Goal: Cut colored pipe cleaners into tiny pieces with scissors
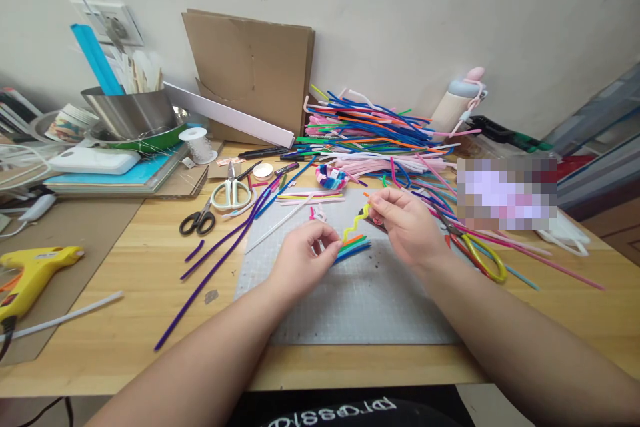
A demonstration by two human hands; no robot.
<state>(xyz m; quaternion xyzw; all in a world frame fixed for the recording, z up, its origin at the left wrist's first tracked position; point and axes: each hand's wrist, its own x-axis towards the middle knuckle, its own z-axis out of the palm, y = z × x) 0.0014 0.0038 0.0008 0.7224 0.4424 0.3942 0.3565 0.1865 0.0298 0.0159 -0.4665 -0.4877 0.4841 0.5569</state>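
A wavy yellow pipe cleaner (pixel 356 220) stretches between my two hands above the grey cutting mat (pixel 350 307). My left hand (pixel 307 257) pinches its lower left end between thumb and fingers. The upper right end sits in the closed fingers of my right hand (pixel 403 223). Just right of my left fingertips lie several short cut pipe cleaners (pixel 354 249) in orange, green and blue; whether the left hand touches them I cannot tell. Behind, a striped pipe-cleaner ring (pixel 331 177) in pink, white and blue rests near the mat's far edge.
A large heap of coloured pipe cleaners (pixel 370 127) lies against the wall. Yellow-handled scissors (pixel 483 257) are at the right, white-handled scissors (pixel 231 193) and black-handled scissors (pixel 198 219) at the left. A yellow glue gun (pixel 35 273) lies far left. Long purple pipe cleaners (pixel 210 280) cross the table.
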